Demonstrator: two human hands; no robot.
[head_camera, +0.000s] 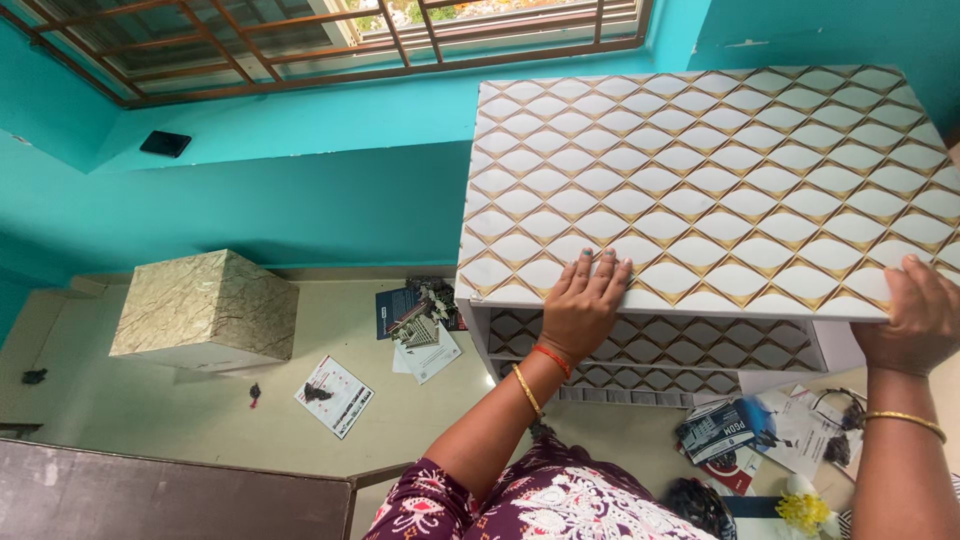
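A white cabinet (700, 170) with a gold diamond pattern stands against the teal wall; I see its top panel from above and two shelves below its front edge. My left hand (585, 300) lies flat on the front edge of the top panel, fingers together, with a red thread and a gold bangle on the wrist. My right hand (915, 315) grips the panel's front right corner, thumb on top, a gold bangle on that wrist.
A marble-patterned box (205, 310) sits on the floor at left. Leaflets (335, 395) and papers (420, 325) lie scattered on the floor, with more printed sheets (760, 430) at lower right. A dark phone (165, 143) rests on the window ledge. A brown board (150, 495) fills the lower left.
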